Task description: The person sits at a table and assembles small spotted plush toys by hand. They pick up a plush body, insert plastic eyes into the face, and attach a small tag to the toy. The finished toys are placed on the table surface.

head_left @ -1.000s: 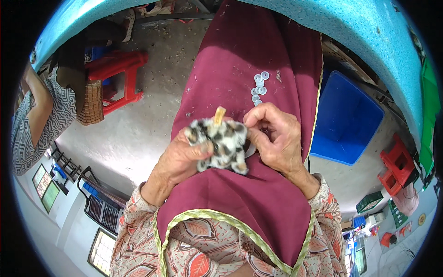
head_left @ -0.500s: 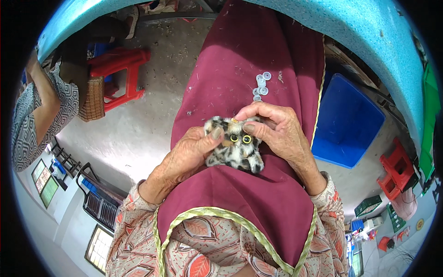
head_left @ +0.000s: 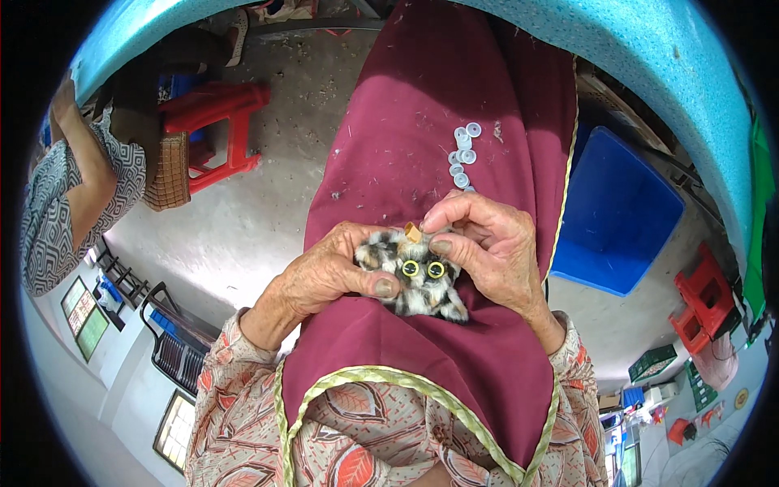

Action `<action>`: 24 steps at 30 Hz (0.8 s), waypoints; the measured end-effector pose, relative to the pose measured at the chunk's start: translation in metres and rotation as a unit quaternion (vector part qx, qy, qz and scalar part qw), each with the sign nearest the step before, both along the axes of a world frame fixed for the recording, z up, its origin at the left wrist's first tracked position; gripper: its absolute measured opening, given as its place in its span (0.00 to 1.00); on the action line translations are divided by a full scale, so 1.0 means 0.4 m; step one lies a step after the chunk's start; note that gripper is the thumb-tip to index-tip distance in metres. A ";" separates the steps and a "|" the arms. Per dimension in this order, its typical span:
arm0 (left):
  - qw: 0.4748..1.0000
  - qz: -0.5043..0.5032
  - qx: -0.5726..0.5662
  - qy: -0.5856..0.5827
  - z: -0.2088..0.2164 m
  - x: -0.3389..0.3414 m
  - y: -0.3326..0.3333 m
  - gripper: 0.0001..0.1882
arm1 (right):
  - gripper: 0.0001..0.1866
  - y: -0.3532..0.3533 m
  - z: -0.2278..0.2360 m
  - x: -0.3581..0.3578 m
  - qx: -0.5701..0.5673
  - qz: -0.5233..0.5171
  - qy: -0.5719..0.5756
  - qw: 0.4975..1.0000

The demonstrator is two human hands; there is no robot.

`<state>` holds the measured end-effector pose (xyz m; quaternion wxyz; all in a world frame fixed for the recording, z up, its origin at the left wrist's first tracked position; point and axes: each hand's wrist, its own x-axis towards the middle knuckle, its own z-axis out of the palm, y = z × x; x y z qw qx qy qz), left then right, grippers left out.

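A small plush toy (head_left: 422, 294) with black, white and tan spotted fur and two yellow-ringed eyes lies over my lap. My left hand (head_left: 337, 272) grips its left side, thumb in front and the other fingers behind. At the toy's upper right edge, my right hand (head_left: 487, 247) is closed, thumb and forefinger pressed against the fur. A short tan tab (head_left: 412, 233) stands up from the toy's top edge, beside the right forefinger. Several clear plastic washers (head_left: 461, 157) lie on the maroon apron (head_left: 389, 154) beyond my hands.
A blue bin (head_left: 621, 215) stands on the floor to the right, with red stools (head_left: 704, 284) beyond it. On the left, another person's arm (head_left: 93, 174) shows near a red stool (head_left: 235, 134) and a woven basket (head_left: 169, 174). A light-blue rim (head_left: 633, 40) curves across the top.
The plush toy and both hands have come slightly lower in the picture. The tan tab now shows more fully at the toy's top. My left thumb has moved down the toy.
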<state>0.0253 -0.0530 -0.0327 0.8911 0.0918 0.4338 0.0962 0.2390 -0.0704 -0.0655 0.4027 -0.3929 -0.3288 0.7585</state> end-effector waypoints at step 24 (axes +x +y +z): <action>0.981 0.167 -0.091 -0.039 -0.026 0.033 -0.055 0.21 | 0.09 0.028 -0.031 -0.008 -0.107 0.012 0.034 0.994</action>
